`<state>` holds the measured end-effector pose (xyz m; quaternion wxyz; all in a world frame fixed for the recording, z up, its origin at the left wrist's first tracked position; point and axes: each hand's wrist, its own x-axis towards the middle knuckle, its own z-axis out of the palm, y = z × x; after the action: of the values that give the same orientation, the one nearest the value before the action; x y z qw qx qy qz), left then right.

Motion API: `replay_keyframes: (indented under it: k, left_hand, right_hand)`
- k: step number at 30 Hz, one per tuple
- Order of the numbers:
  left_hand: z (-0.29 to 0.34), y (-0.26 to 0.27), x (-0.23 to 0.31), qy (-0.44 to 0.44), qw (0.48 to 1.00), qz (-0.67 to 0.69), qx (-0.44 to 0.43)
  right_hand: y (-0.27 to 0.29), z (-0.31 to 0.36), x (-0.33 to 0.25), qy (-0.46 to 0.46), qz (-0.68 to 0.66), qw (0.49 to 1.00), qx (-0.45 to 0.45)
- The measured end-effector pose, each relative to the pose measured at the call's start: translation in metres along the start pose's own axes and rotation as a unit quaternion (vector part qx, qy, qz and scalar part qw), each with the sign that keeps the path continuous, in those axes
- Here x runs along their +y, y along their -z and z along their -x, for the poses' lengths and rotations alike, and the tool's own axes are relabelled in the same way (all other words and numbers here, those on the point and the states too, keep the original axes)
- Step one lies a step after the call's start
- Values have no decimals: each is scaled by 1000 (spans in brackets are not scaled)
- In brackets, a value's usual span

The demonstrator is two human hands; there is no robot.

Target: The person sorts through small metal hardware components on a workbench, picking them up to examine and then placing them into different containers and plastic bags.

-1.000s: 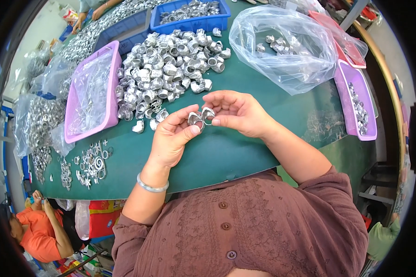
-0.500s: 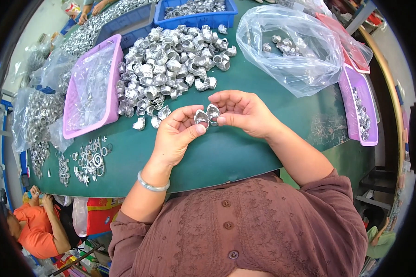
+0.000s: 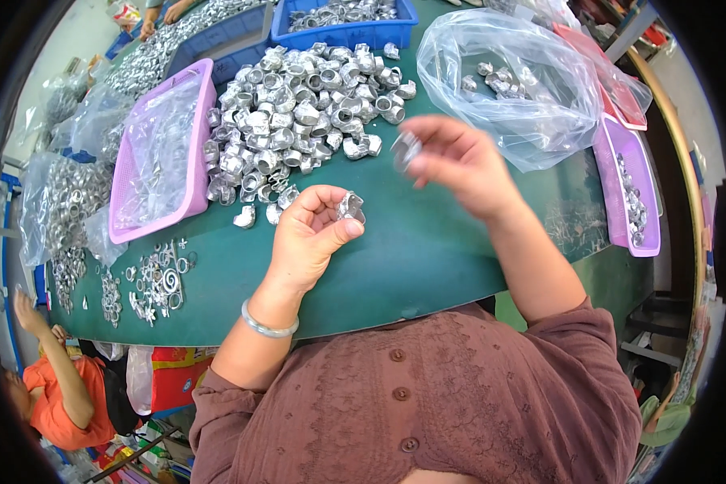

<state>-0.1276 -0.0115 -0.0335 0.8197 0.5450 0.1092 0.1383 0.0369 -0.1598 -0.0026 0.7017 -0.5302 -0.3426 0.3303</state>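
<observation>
My left hand (image 3: pixel 310 230) pinches a silvery metal ring (image 3: pixel 349 206) between thumb and fingers, above the green table near its front. Farther right and higher up, my right hand (image 3: pixel 458 165) grips a second silver ring (image 3: pixel 406 150), both smeared by motion. Beyond my hands lies a big heap of chunky silver rings (image 3: pixel 298 105), with a few loose ones at its near edge. A clear plastic bag (image 3: pixel 540 133) lies open at the far right, several rings inside it.
A pink basket (image 3: pixel 204 137) lined with plastic stands left of the heap, blue bins (image 3: pixel 343 36) behind it. Small metal pieces (image 3: pixel 165 278) lie at the near left. A purple basket (image 3: pixel 644 242) sits at the right edge. A person in orange (image 3: pixel 68 395) is at lower left.
My right hand has moved up and right with its ring, away from my left hand, which stays in place with its own. The person in orange has raised an arm.
</observation>
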Motion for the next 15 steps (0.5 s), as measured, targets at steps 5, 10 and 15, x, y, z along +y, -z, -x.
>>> replay_keyframes:
  k: [5, 10, 15]
  left_hand:
    - [1, -5, -1, -38, 999, -21, 8]
    - [7, -13, -9, -138, 966, -217, -25]
    - [28, -37, 0, -207, 904, -370, -47]
  right_hand:
    - [20, -3, -34, -22, -2, 997, 79]
    - [-16, 25, 6, -218, -155, 961, -69]
    - [-41, 61, 5, -213, -103, 966, -105]
